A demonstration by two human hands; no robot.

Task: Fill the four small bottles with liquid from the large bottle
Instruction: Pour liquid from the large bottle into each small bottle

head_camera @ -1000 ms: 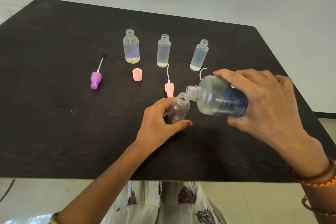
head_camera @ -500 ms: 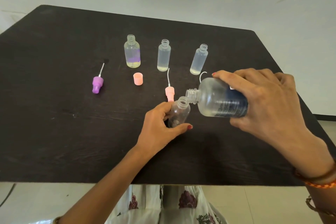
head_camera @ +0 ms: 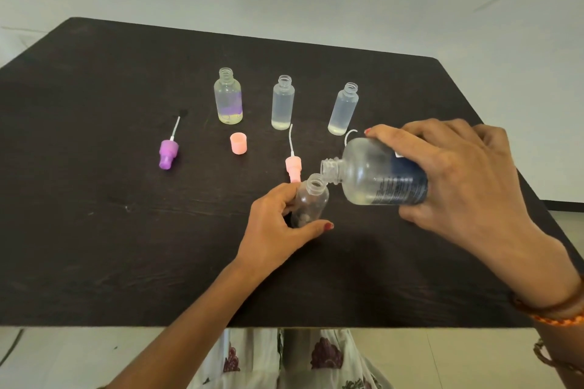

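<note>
Little had changed over the last second — the right hand (head_camera: 458,180) still gripped the tipped large bottle (head_camera: 376,177), its mouth touching the small bottle (head_camera: 311,204) the left hand (head_camera: 278,224) held just beside the pink sprayer (head_camera: 293,167). Pouring seemed barely begun.

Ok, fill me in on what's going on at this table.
A person is pouring from a large bottle into a small bottle. The right hand grips the large bottle, tipped on its side with its mouth over the small bottle's open neck. The left hand holds the small bottle on the dark table. Three other small bottles stand uncapped in a row behind, each with a little liquid at the bottom. Their spray tops lie loose nearby.
</note>
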